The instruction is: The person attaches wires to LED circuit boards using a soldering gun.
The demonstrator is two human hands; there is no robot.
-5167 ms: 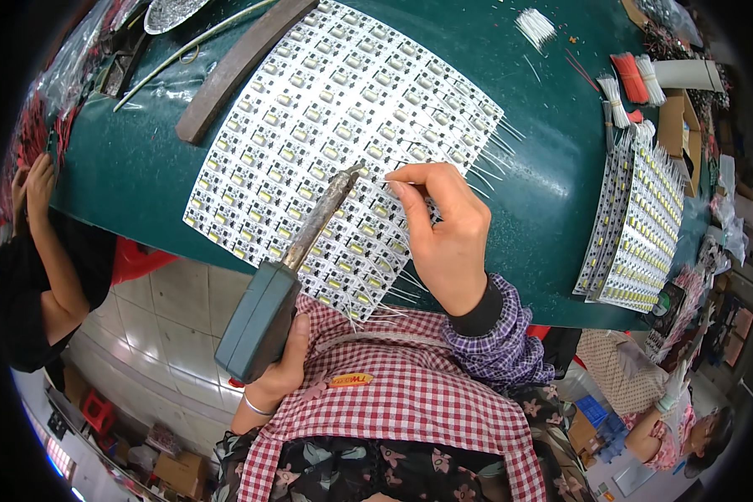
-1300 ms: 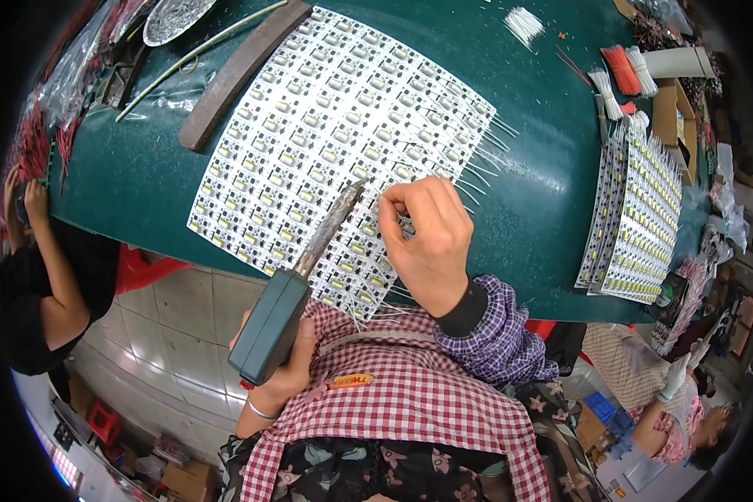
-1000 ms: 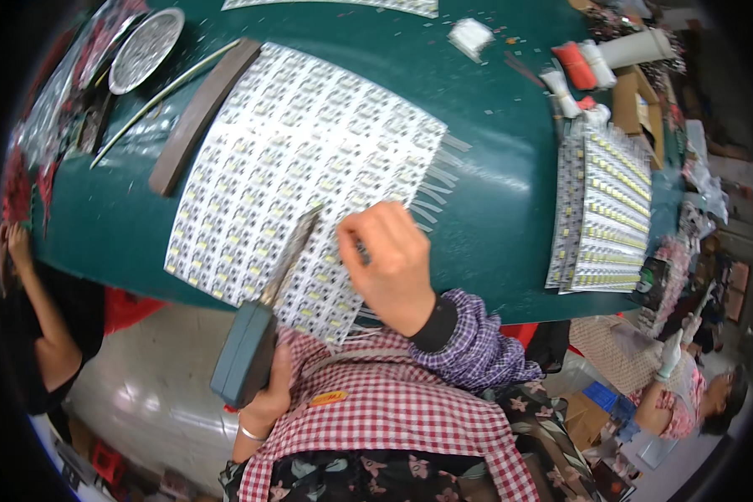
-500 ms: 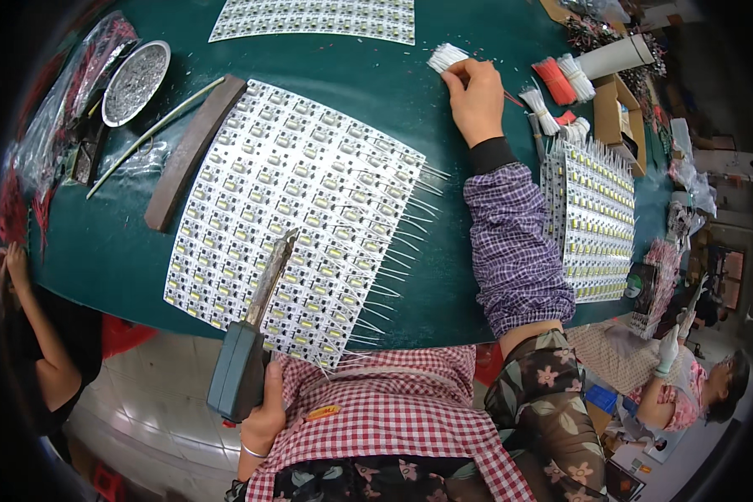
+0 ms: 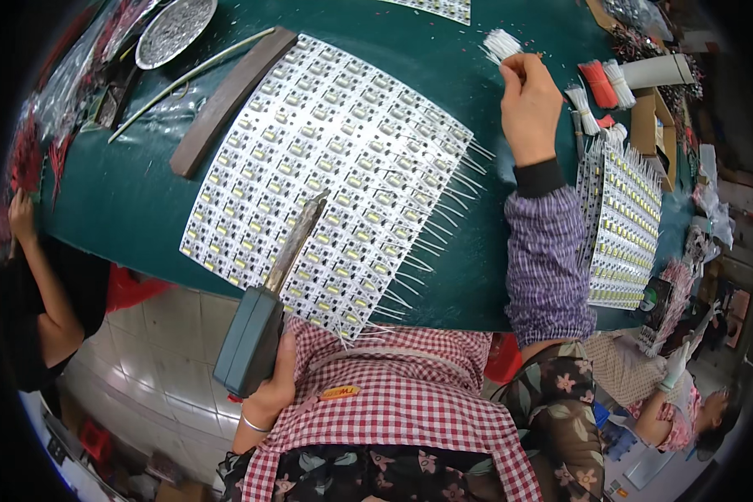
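My left hand (image 5: 272, 393) is closed around the grey-green handle of a soldering gun (image 5: 255, 339). Its long metal tip points away from me over a white sheet of LED circuit boards (image 5: 309, 125); whether the tip touches the sheet I cannot tell. Short white wires (image 5: 431, 243) stick out along the sheet's right edge. At the near side of a loose pile of white wires (image 5: 500, 43), my right hand (image 5: 533, 109) has thumb and forefinger pinched together. What lies between those fingertips is too small to make out.
A dark bar (image 5: 230, 105) lies along the sheet's left edge, beside a thin stick (image 5: 188, 79) and a metal bowl (image 5: 176, 32). Wired board sheets (image 5: 623, 226), red wire bundles (image 5: 596, 84) and a cardboard box (image 5: 651, 130) are at right. Another person's arm (image 5: 46, 276) is at far left.
The whole view has shifted, so the table's contents sit farther right and mostly higher. My right fingertips have drawn slightly back toward me from the wire pile. The soldering gun stays over the sheet.
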